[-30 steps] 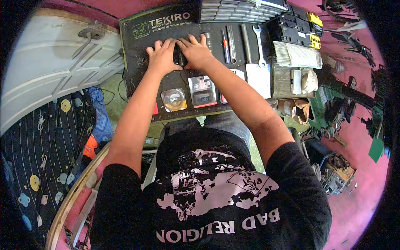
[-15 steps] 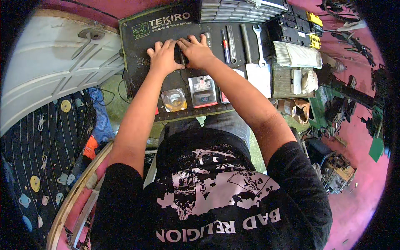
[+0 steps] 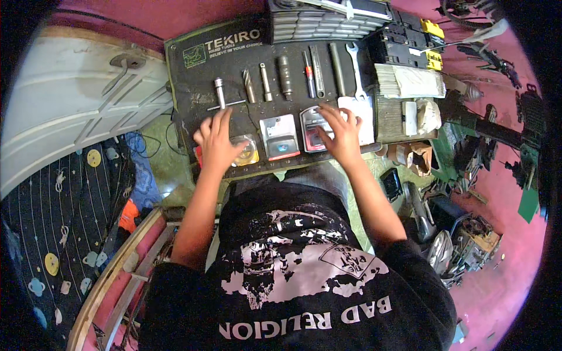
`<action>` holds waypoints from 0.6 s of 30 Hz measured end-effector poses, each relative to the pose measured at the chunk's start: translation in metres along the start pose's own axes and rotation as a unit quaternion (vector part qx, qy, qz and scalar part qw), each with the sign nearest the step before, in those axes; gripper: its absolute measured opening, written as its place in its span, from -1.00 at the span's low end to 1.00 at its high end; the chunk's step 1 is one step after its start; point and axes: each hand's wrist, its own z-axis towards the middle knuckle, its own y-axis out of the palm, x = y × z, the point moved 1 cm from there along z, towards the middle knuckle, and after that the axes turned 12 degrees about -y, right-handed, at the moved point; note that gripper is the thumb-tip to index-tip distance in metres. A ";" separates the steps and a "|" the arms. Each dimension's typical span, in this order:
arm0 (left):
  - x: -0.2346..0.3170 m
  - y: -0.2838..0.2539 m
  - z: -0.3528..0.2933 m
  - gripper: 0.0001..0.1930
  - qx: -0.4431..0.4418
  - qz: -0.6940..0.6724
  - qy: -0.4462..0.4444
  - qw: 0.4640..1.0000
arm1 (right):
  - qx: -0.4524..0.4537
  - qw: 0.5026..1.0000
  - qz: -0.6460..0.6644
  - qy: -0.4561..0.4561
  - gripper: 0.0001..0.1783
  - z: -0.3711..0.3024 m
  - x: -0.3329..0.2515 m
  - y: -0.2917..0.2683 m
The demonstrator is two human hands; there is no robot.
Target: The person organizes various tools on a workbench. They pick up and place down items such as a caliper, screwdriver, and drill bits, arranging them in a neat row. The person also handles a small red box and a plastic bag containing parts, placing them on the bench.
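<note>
My left hand (image 3: 216, 142) hovers low at the mat's left front, fingers spread and holding nothing. It partly covers a packaged tape measure (image 3: 250, 153); its fingertips are near a T-handle wrench (image 3: 220, 93). My right hand (image 3: 342, 133), also open, lies over a clear blister pack (image 3: 310, 130) and the edge of a white packet (image 3: 365, 120). Whether it touches them I cannot tell. Between the hands is another blister pack (image 3: 279, 140). Behind stand in a row a fluted drill bit (image 3: 249, 88), a short metal bar (image 3: 266, 83) and a thicker stepped cylinder (image 3: 285, 77).
All lie on a dark mat (image 3: 193, 82). Farther right are a screwdriver (image 3: 309, 75), a slim wrench (image 3: 317, 73), a steel rod (image 3: 338, 69) and an open-ended wrench (image 3: 356, 67). A drawer cabinet (image 3: 328, 26) rises behind; black cases (image 3: 404, 41) stand right, a white door (image 3: 88, 88) left.
Both hands have drawn back toward me and moved apart. The T-handle wrench, drill bit and short bar, covered before, now show. The view has shifted slightly.
</note>
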 end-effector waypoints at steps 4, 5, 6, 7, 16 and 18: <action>-0.002 0.009 -0.049 0.07 -0.014 -0.012 -0.019 1.000 | -0.030 0.999 0.016 0.019 -0.40 -0.049 -0.014 -0.003; -0.003 0.012 -0.056 0.07 -0.014 -0.014 -0.018 1.000 | -0.030 0.999 0.021 0.015 -0.39 -0.056 -0.016 0.000; -0.003 0.014 -0.062 0.07 -0.019 -0.017 -0.019 0.999 | -0.030 0.999 0.026 0.010 -0.38 -0.061 -0.019 0.003; -0.002 0.018 -0.066 0.06 -0.025 -0.020 -0.021 0.999 | -0.031 0.999 0.030 0.005 -0.38 -0.064 -0.020 0.005; 0.030 0.016 -0.060 0.04 -0.014 -0.019 -0.010 1.000 | -0.013 0.999 0.035 -0.008 -0.33 -0.043 -0.011 -0.002; 0.042 0.017 -0.060 0.00 -0.013 -0.030 -0.009 0.999 | -0.006 0.999 0.037 -0.011 -0.32 -0.038 -0.003 -0.008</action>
